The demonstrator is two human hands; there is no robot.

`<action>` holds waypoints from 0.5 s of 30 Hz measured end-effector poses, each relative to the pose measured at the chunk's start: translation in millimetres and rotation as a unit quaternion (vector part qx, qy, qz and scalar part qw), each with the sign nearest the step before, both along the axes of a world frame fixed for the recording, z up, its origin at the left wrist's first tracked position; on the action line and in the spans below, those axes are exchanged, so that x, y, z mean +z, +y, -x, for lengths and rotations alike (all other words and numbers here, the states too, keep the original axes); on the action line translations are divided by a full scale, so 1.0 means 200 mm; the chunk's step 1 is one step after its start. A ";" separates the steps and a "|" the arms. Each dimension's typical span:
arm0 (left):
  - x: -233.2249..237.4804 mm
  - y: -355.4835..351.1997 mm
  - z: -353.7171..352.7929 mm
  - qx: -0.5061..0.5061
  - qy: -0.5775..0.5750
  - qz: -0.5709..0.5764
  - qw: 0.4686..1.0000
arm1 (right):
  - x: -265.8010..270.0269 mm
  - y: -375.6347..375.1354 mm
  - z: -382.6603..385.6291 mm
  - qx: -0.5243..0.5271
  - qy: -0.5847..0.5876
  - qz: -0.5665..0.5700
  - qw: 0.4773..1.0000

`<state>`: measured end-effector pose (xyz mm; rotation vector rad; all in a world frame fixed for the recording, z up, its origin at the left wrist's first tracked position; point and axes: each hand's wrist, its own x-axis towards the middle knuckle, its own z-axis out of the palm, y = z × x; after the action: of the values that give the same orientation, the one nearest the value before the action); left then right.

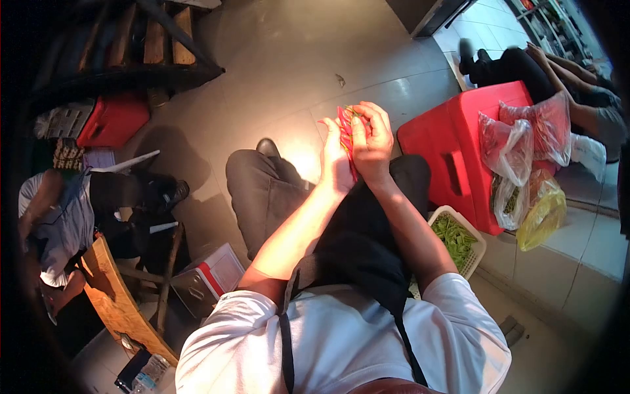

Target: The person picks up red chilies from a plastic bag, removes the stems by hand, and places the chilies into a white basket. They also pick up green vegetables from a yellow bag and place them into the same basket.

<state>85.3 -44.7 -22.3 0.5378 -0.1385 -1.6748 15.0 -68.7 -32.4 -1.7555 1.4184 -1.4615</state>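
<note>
A small bunch of slim red chilies [345, 125] is held upright between my two hands, above my lap. My left hand [336, 156] cups the bunch from the left, with its thumb up along the side. My right hand [371, 141] is closed at the bunch's upper end, fingers curled and thumb pressed in, where some green stems show. Which chili or stem the right fingertips grip is too small to make out. Part of the bunch lies hidden behind my palms and fingers.
At my right stands a red cooler box [433, 141] with plastic bags [508, 148] on it. Below it is a white basket [482, 253] of green pods or leaves. One person sits at left by a wooden chair [108, 289]; another person [518, 69] sits at upper right.
</note>
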 end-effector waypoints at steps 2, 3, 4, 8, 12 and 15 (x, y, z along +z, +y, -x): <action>-0.16 -0.06 -0.08 -0.007 -0.013 0.022 1.000 | -0.01 -0.05 -0.08 0.024 -0.088 -0.016 0.996; -0.18 -0.11 -0.11 0.012 0.017 -0.005 1.000 | -0.02 -0.09 -0.13 0.036 -0.132 -0.025 0.990; -0.19 -0.15 -0.15 0.032 0.047 -0.033 0.998 | -0.08 -0.13 -0.15 0.034 -0.155 -0.043 0.986; -0.35 -0.36 -0.35 0.030 0.182 -0.065 0.981 | -0.16 -0.31 -0.30 0.032 -0.353 -0.107 0.929; -0.51 -0.54 -0.59 -0.034 0.251 -0.045 0.966 | -0.49 -0.54 -0.29 -0.067 -0.432 -0.194 0.878; -0.61 -0.70 -0.75 -0.048 0.190 -0.034 0.980 | -1.02 -0.62 -0.17 -0.098 -0.399 -0.378 0.830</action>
<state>235.1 -184.4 -143.5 0.2554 0.1742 -1.8505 49.3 -193.1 -237.1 -0.4250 1.4015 -1.2182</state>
